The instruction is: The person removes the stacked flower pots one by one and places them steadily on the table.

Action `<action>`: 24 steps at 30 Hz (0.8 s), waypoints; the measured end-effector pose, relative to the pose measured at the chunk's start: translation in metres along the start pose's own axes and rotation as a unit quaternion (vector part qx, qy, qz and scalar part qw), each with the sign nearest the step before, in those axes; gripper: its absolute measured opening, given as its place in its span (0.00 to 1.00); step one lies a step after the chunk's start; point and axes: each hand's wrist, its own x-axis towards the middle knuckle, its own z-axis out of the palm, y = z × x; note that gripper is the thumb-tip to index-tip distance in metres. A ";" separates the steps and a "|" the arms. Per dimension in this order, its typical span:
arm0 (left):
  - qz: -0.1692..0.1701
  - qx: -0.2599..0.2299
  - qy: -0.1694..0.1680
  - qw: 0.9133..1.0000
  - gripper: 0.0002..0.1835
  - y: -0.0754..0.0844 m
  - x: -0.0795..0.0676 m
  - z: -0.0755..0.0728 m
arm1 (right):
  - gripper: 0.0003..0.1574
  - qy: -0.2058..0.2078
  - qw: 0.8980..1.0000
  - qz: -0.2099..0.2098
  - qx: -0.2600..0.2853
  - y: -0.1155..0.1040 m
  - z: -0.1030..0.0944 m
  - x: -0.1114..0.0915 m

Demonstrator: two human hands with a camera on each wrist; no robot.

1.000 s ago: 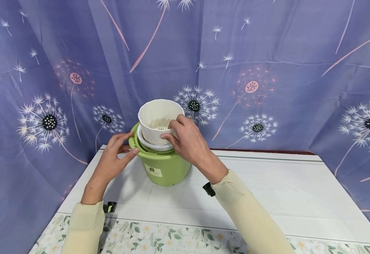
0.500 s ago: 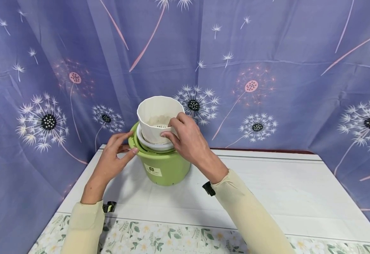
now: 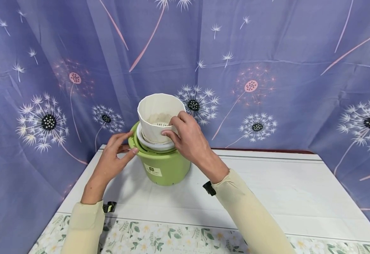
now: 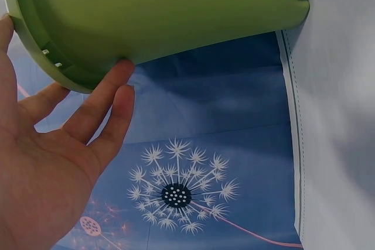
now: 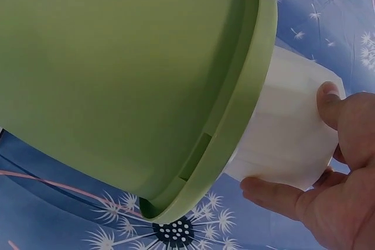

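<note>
A white flowerpot [image 3: 153, 132] with a faceted wall and drainage holes in its soiled bottom stands partly out of a nest of pots. My right hand [image 3: 189, 137] pinches its near right rim, thumb outside and fingers inside. Below it a white rim [image 3: 142, 140] sits within the green flowerpot [image 3: 169, 169], which is upright on the table and bears a pale label. My left hand [image 3: 110, 160] touches the green pot's left rim with spread thumb and fingers. In the left wrist view, fairly straight fingers [image 4: 99, 106] lie against the pot's outside beneath the rim.
The pots stand on a white-covered table [image 3: 267, 190] with a floral strip [image 3: 172, 236] along its front. Close behind and to both sides hangs a purple curtain [image 3: 223, 35] with dandelion prints. Each sleeve has a small black device [image 3: 209, 188] at the cuff.
The white flowerpot has risen slightly out of the nest, with my right hand still pinching its rim. My left hand and the green pot have stayed in place.
</note>
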 end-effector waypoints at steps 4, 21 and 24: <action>0.000 0.001 0.000 1.000 0.35 0.000 0.000 0.000 | 0.18 0.004 1.000 -0.001 0.003 0.000 -0.002 0.001; -0.005 0.004 -0.005 1.000 0.35 -0.001 -0.002 -0.001 | 0.18 0.036 0.999 -0.009 0.018 -0.004 -0.011 0.000; -0.005 0.006 -0.004 1.000 0.35 0.000 -0.002 -0.001 | 0.18 0.039 0.999 -0.009 0.018 -0.005 -0.013 0.000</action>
